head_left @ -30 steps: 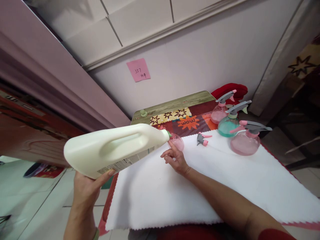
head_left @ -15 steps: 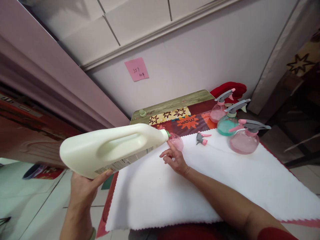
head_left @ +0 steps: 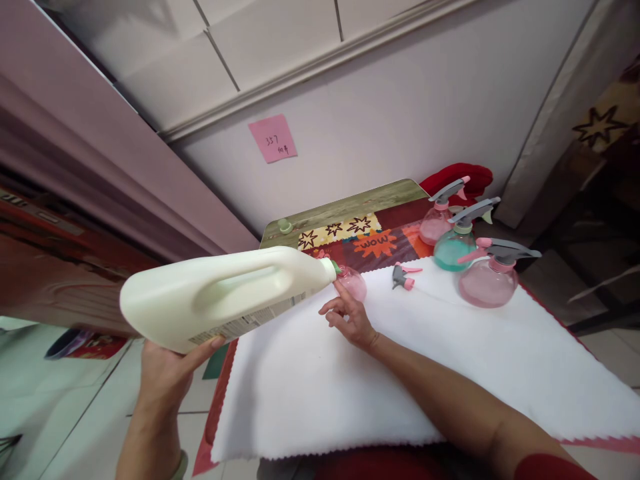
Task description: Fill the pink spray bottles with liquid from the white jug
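A large pale green jug (head_left: 165, 300), like a laundry detergent jug, lies tilted almost level in the air. My left hand (head_left: 170, 370) is closed on it from below, near its base, thumb over the label. Its green spout (head_left: 338, 269) meets the neck of a round pink spray bottle (head_left: 354, 287) that has no head on. My right hand (head_left: 350, 317) is beside that bottle, index finger stretched to the jug's neck, the other fingers loosely bent and apart. Whether liquid flows cannot be made out.
A loose grey-and-pink spray head (head_left: 403, 276) lies on the white cloth (head_left: 320, 400). To the right stand several spray bottles with heads on, among them a teal one (head_left: 453, 252) and a pink one (head_left: 487, 288). A green cap (head_left: 285, 226) sits at the table's back left, before the wall.
Almost nothing differs. The jug stays tilted at the bottle's neck, and both hands keep their places apart from a very slight shift of my left forearm.
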The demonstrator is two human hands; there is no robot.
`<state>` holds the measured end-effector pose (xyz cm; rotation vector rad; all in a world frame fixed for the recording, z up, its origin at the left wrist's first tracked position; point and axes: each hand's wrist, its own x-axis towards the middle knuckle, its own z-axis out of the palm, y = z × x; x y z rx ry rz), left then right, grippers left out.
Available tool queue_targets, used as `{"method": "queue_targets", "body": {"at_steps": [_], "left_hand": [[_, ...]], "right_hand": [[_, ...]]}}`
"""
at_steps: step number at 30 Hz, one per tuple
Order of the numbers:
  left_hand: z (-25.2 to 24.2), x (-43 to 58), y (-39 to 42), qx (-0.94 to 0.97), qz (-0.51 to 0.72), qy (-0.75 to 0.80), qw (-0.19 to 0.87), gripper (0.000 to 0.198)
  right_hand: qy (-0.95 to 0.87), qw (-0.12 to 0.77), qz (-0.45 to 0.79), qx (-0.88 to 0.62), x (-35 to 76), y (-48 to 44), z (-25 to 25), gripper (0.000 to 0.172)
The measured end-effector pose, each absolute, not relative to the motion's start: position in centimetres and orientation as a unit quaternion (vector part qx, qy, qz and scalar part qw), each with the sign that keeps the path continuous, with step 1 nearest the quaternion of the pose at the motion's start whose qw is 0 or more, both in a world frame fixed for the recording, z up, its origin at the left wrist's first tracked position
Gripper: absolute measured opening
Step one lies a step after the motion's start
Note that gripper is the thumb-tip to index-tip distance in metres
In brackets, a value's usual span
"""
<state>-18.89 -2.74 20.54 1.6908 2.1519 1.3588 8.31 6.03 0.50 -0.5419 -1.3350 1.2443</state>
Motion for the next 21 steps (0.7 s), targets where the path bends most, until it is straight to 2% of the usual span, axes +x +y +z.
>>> {"method": "queue_targets", "body": {"at_steps": [6,13,21], "left_hand": [[20.0,-19.8,-2.8,0.537,0.462,0.701,0.085,0.064],[20.9,-19.0,-2.6,0.546,0.435,0.715,0.037,0.059],[21.4,-18.3,-2.2,0.547,0.449,0.704,0.060,0.058]], "right_hand": [[-0.578,0.575,0.526,-0.241,8.4,6.0,0.5,0.066],[-0.593,0.568,0.513,-0.250,8.4,6.1,0.4,0.053],[-0.574,0.575,0.533,-0.235,8.3,6.1,0.4,0.065]]}}
